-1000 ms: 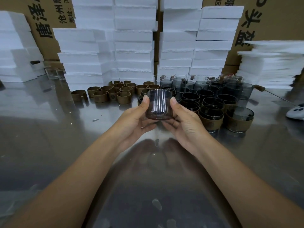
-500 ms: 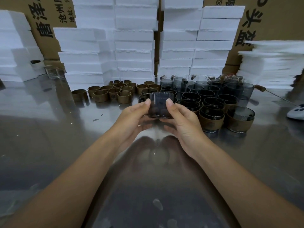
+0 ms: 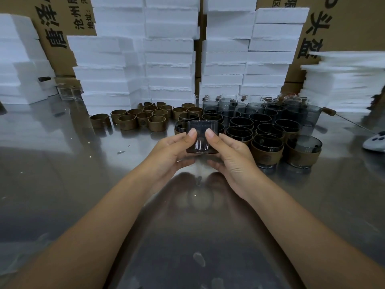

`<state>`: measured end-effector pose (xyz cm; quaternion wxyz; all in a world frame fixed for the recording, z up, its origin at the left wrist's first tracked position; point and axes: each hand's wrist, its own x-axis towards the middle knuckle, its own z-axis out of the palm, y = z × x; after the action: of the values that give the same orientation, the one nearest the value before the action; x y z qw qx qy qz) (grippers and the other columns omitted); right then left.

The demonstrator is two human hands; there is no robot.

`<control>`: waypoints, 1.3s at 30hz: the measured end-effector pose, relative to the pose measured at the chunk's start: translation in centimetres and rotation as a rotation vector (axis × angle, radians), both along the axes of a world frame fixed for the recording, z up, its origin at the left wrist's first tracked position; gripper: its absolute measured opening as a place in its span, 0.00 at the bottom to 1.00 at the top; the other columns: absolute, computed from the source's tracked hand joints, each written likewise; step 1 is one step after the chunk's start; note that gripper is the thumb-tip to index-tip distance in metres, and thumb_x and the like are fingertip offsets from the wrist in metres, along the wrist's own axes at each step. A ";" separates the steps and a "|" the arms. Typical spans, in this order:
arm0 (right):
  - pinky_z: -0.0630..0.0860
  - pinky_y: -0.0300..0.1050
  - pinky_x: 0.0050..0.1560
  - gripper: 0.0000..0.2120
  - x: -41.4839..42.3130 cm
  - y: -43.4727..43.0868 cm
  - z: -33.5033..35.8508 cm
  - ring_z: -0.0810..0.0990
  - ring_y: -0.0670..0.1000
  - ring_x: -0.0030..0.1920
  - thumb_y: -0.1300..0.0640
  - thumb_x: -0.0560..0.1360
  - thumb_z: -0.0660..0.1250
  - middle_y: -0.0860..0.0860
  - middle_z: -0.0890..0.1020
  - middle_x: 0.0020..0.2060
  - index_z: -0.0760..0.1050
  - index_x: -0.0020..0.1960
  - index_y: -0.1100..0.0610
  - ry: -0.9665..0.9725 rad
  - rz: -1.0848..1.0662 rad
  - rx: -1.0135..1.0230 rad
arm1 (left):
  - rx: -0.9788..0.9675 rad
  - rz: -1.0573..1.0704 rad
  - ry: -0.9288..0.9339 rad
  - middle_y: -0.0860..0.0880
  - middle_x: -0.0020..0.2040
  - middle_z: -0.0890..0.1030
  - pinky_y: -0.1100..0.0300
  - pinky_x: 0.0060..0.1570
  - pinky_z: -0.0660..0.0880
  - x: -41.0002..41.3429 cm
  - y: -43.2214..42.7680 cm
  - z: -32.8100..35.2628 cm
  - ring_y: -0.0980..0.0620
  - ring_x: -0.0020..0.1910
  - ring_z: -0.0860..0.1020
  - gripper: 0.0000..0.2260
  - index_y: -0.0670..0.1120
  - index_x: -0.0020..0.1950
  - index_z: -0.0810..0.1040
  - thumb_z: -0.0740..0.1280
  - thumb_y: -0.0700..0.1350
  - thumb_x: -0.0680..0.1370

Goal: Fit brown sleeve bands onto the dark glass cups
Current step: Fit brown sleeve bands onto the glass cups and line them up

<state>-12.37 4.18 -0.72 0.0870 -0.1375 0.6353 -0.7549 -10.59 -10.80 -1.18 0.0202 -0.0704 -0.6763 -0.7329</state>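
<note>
left hand [image 3: 173, 151] and right hand [image 3: 227, 155] curl their fingers round one bare dark smoky glass cup [image 3: 201, 140] just above the shiny steel table [image 3: 62, 184], probably steadying it for a loose brown sleeve band [image 3: 157, 122].

The dark glass cup [image 3: 201, 145] is presenting a smooth, glossy surface. The brown sleeve bands [image 3: 127, 124] are appearing matt. The metal table [image 3: 62, 184] is reflecting softly. The white foam blocks [image 3: 168, 59] are showing rough edges.
</note>
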 end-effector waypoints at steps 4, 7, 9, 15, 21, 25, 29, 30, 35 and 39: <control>0.71 0.47 0.57 0.20 -0.4 0.5 0.0 0.82 0.46 0.47 0.39 0.58 0.72 0.49 0.86 0.47 0.85 0.45 0.48 -0.022 0.058 -0.041 | 0.051 -0.012 -0.001 0.49 0.54 0.84 0.57 0.56 0.74 -0.1 0.0 0.1 0.52 0.52 0.82 0.23 0.49 0.57 0.81 0.66 0.60 0.68; 0.71 0.44 0.54 0.14 -0.8 0.7 -0.2 0.82 0.44 0.44 0.40 0.61 0.71 0.45 0.86 0.44 0.85 0.41 0.46 -0.063 0.070 -0.078 | 0.067 -0.011 -0.010 0.47 0.54 0.84 0.54 0.60 0.72 -0.1 -0.1 0.2 0.51 0.53 0.82 0.22 0.49 0.57 0.81 0.65 0.61 0.69; 0.72 0.44 0.53 0.12 -0.9 0.8 -0.3 0.81 0.44 0.42 0.41 0.62 0.70 0.45 0.85 0.43 0.85 0.40 0.46 -0.080 0.064 -0.097 | 0.068 -0.009 -0.010 0.45 0.54 0.84 0.52 0.62 0.72 -0.1 -0.1 0.2 0.49 0.55 0.82 0.21 0.48 0.56 0.81 0.63 0.60 0.71; 0.73 0.43 0.50 0.24 -0.7 0.6 -0.3 0.82 0.44 0.44 0.39 0.64 0.68 0.48 0.84 0.51 0.80 0.57 0.47 -0.052 0.044 -0.067 | 0.026 -0.022 0.064 0.48 0.58 0.82 0.53 0.60 0.74 -0.1 0.3 0.2 0.50 0.56 0.81 0.23 0.54 0.69 0.71 0.60 0.58 0.75; 0.75 0.50 0.59 0.13 -0.6 0.2 0.1 0.82 0.48 0.45 0.43 0.78 0.61 0.50 0.85 0.45 0.80 0.52 0.48 -0.096 -0.001 -0.024 | -0.113 0.013 0.136 0.53 0.58 0.82 0.58 0.57 0.76 0.1 0.5 0.3 0.55 0.57 0.80 0.25 0.59 0.69 0.70 0.60 0.63 0.74; 0.78 0.47 0.50 0.16 -0.7 0.0 0.2 0.82 0.46 0.32 0.43 0.79 0.60 0.50 0.85 0.35 0.79 0.48 0.53 -0.158 -0.033 -0.057 | -0.191 0.022 0.223 0.54 0.56 0.83 0.69 0.48 0.75 0.6 0.6 0.3 0.60 0.55 0.80 0.21 0.58 0.65 0.74 0.68 0.54 0.72; 0.80 0.47 0.48 0.24 -0.6 -0.3 0.0 0.80 0.46 0.31 0.37 0.75 0.60 0.53 0.84 0.36 0.80 0.49 0.57 -0.135 -0.049 -0.031 | -0.124 0.094 0.235 0.57 0.50 0.84 0.71 0.45 0.75 0.6 0.7 0.4 0.63 0.51 0.81 0.17 0.55 0.58 0.79 0.69 0.52 0.70; 0.80 0.48 0.51 0.28 -0.6 -0.4 -0.1 0.80 0.46 0.31 0.34 0.71 0.61 0.53 0.83 0.38 0.80 0.50 0.57 -0.109 -0.039 -0.021 | -0.125 0.113 0.227 0.58 0.49 0.84 0.70 0.46 0.75 0.5 0.7 0.4 0.63 0.50 0.81 0.16 0.55 0.56 0.79 0.69 0.53 0.69; 0.78 0.47 0.53 0.35 -0.4 -0.3 -0.8 0.83 0.44 0.39 0.34 0.56 0.70 0.45 0.84 0.43 0.78 0.57 0.53 0.057 -0.001 0.035 | -0.127 0.204 0.172 0.55 0.52 0.84 0.61 0.52 0.75 0.3 0.5 0.1 0.59 0.54 0.80 0.23 0.51 0.60 0.78 0.68 0.57 0.68; 0.79 0.53 0.56 0.36 -0.6 0.0 -1.1 0.84 0.46 0.43 0.40 0.59 0.73 0.51 0.83 0.54 0.75 0.64 0.55 0.058 -0.069 0.039 | -0.130 0.197 0.146 0.53 0.51 0.84 0.58 0.54 0.75 0.1 0.7 0.0 0.57 0.54 0.81 0.22 0.51 0.57 0.80 0.68 0.60 0.68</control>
<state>-13.01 4.15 -1.79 0.0449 -0.1357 0.6564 -0.7407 -10.48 -10.11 -1.23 0.1366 -0.0577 -0.7228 -0.6750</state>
